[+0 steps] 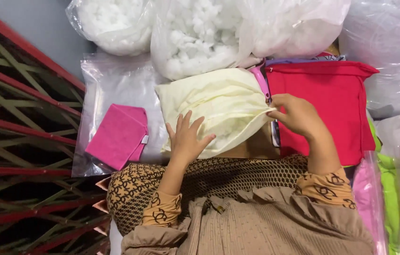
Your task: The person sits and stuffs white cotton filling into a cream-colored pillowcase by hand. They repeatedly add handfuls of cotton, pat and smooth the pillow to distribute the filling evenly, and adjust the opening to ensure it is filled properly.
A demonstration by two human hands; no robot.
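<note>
**Hands on cream cushion cover, head view**

Left hand: fingers spread wide, laid flat on lower left part of cream cushion cover. Palm down, fingertips pointing up and away, thumb angled out to the right. Nothing gripped; contact only.

Right hand: fingers curled and pressed together, thumb and fingertips pinching the gathered right end of the cream cover. Fabric puckered into radiating folds toward the pinch.

Cover position: puffed, resting on the lap, between the two hands, reaching up and left from the right fingertips.

Edges near fingers: pink zip strip just above the right fingertips. Red folded fabric directly behind and beneath the right hand, touching the cover's right end. Pink folded cloth well left of the left fingers, lying on a clear plastic bag.

Above both hands: clear bags of white stuffing, lower edge touching the cover's top.

Open room: small bare strip of plastic between left fingers and pink cloth. Right of right hand crowded by green and pink fabric packs. Far left closed off by red and green slatted frame.
</note>
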